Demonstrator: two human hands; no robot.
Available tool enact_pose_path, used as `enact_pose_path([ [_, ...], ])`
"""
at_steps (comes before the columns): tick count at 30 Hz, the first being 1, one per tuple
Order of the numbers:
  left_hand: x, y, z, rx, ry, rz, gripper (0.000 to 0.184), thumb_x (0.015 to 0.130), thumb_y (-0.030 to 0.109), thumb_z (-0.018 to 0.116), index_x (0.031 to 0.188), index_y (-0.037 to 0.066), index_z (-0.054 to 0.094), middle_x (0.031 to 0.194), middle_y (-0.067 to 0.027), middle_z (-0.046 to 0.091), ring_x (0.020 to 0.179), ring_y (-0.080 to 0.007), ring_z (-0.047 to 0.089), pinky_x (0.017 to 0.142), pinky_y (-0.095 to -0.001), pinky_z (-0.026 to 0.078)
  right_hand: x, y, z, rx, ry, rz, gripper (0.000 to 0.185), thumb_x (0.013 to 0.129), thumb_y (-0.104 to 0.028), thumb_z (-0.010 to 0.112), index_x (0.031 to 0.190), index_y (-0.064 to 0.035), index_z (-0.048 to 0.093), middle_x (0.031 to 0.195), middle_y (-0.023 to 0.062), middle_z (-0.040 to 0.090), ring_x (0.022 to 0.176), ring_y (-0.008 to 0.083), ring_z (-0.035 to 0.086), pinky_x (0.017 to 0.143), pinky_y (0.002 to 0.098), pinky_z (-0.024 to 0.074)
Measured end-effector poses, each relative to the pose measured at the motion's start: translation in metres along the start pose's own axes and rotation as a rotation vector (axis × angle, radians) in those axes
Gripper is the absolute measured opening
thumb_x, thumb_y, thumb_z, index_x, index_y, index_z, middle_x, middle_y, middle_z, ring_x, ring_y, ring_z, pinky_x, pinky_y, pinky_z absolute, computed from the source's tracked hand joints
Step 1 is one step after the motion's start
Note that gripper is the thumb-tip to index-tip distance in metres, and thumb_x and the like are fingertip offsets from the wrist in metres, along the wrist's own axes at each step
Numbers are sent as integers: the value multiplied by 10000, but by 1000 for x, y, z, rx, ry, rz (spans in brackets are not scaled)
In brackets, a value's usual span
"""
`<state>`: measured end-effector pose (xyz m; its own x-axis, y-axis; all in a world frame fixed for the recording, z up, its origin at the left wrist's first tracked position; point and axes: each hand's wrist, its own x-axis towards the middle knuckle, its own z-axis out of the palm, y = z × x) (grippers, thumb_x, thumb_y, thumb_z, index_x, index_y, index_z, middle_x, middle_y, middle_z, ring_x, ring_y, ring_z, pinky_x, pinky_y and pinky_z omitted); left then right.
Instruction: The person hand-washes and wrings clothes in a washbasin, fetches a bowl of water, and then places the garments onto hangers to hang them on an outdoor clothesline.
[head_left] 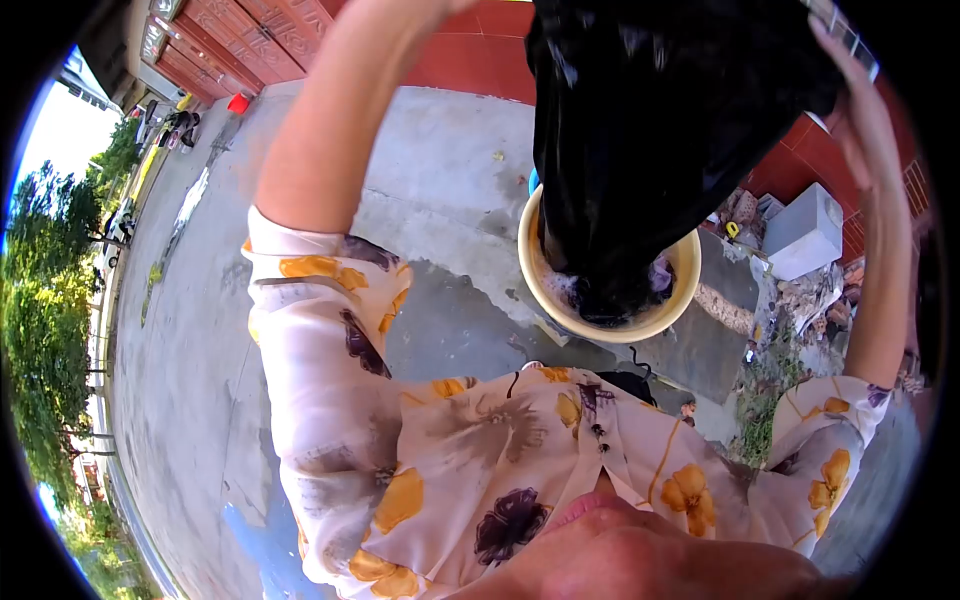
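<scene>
A large black cloth, seemingly wet and shiny in places, hangs from the top of the view. Its lower end bunches inside a pale yellow basin on the ground. Suds and a small purplish piece of cloth show in the basin beside it. My right hand is raised at the upper right, gripping the cloth's edge with the fingers partly behind it. My left arm reaches up on the left; the frame's top edge cuts off that hand, so its fingers are hidden.
Concrete ground with wet patches surrounds the basin. A bit of a blue container shows behind it. To the right are a pale grey block, rubble and weeds. Red doors and a red bucket stand farther off.
</scene>
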<state>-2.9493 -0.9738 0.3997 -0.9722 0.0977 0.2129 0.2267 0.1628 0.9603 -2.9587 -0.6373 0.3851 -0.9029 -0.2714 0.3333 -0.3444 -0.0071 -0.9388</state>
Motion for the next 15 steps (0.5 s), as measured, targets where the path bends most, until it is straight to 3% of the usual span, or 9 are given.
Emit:
enact_pose_path([
  [2,-20,-76,31,-73,110,20,242,981,230,564,1003,9,661,869,-56,694,728,-169,633,655,-318,514,-18,38,14,14,-78,195,511,934,-423,624,1255,-29,566,1166,68,652,1070,149,640,923,298,526],
  [3,-22,-75,15,83,30,-104,312,918,245,627,1124,11,633,934,-82,684,766,-176,661,618,-342,536,-27,62,19,86,-146,310,435,963,-372,597,1240,-40,549,1150,51,649,1012,143,660,860,329,554],
  [4,-29,-115,21,92,27,-250,342,905,337,662,1139,88,667,925,-19,698,798,-112,641,639,-282,497,-35,105,18,107,-136,333,454,978,-365,567,1261,-12,534,1119,49,656,974,137,666,828,288,553],
  [6,-46,-182,32,169,-30,-473,352,925,342,623,1152,77,670,878,-20,676,687,-102,591,506,-254,433,-54,182,23,78,-27,481,439,982,-367,556,1250,-20,564,1071,57,666,966,136,666,789,267,541],
  [8,-65,-269,48,395,3,-349,377,932,316,597,1150,16,663,900,-125,697,776,-250,660,725,-391,527,-76,232,35,-244,-66,533,427,990,-369,533,1237,-27,595,1113,129,662,1012,211,658,820,306,520],
  [9,-81,-295,66,566,86,-115,344,931,269,582,1097,-23,660,883,-202,686,879,-367,663,893,-427,498,-85,263,41,-415,-82,380,398,992,-364,519,1230,-59,613,1155,154,644,1049,256,638,865,336,502],
  [10,-86,-331,76,653,-32,-66,304,917,250,596,1112,25,662,1065,-240,644,1004,-417,614,930,-434,486,-93,297,48,-581,-96,223,374,995,-359,505,1222,-90,631,1196,179,626,1085,301,618,909,366,485],
  [12,-112,-355,121,806,-29,-261,393,893,265,628,1273,174,584,1437,-217,345,1145,-454,508,986,-485,446,-110,362,65,-711,-137,123,378,997,-358,470,1282,-148,601,1311,176,553,1176,358,542,1000,432,430],
  [15,-124,-381,153,1071,-61,-147,487,884,255,630,1356,194,522,1453,-198,346,1198,-435,442,1024,-522,406,-133,381,102,-1054,-206,209,438,991,-373,447,1402,-224,480,1450,121,432,1278,374,444,1040,549,373],
])
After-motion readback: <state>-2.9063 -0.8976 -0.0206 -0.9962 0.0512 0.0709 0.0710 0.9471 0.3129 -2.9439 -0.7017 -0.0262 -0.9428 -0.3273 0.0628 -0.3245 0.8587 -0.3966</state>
